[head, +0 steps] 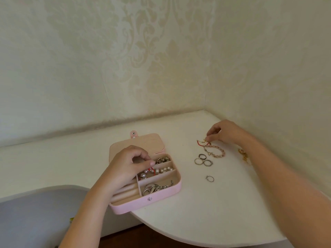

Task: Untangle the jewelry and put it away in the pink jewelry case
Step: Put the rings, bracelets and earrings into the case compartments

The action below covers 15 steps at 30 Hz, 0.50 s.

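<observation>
- A grey rounded seat back point(41, 208) shows at the lower left, below the edge of the white table point(206, 208)
- The pink jewelry case point(161, 197) lies open on the table near its front edge, lid flat behind it
- The left hand point(125, 167) hovers over the case, thumb and forefinger pinched on a red cord point(152, 169) of a pearl bracelet point(162, 170) lying in the middle compartment
- A beaded piece point(162, 159) fills the far compartment; silver jewelry point(157, 187) fills the near one
- Four silver rings point(204, 161) lie on the table right of the case
- The right hand point(227, 131) pinches, fingertips together, at a tangle of a red string and pink bead bracelet point(215, 149)
- A gold chain point(244, 155) lies beside the right forearm
</observation>
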{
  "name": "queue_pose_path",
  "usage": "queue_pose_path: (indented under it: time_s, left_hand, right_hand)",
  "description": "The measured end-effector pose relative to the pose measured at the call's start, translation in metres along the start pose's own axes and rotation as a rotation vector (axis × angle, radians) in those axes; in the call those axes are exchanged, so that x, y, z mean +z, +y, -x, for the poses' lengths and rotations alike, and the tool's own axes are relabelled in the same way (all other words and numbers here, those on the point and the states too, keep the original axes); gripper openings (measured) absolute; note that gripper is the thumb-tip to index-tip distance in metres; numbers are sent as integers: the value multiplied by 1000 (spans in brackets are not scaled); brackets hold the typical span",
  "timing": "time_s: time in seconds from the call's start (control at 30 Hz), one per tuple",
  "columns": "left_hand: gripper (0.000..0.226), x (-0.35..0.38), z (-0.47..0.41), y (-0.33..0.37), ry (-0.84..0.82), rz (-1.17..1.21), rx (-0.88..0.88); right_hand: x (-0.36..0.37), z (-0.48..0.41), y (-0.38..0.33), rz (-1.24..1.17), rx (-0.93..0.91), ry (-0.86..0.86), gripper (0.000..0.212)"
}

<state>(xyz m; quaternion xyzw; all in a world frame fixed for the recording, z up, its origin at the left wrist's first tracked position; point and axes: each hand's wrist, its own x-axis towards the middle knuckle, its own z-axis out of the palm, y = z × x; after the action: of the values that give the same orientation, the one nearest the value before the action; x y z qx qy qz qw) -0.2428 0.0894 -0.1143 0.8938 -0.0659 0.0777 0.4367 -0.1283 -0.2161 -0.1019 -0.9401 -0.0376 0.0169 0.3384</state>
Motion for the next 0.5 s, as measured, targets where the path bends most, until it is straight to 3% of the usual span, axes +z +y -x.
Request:
queue_pose_path:
  time_s: [0.3, 0.5]
  left_hand:
    - [20, -8, 13, 5, -102, -167, 124]
    - [14, -6, 15, 7, -117, -279, 152]
  right_hand:
    - [4, -7, -4, 13, 100, -30, 12]
    - [9, -5, -9, 44, -75, 136, 12]
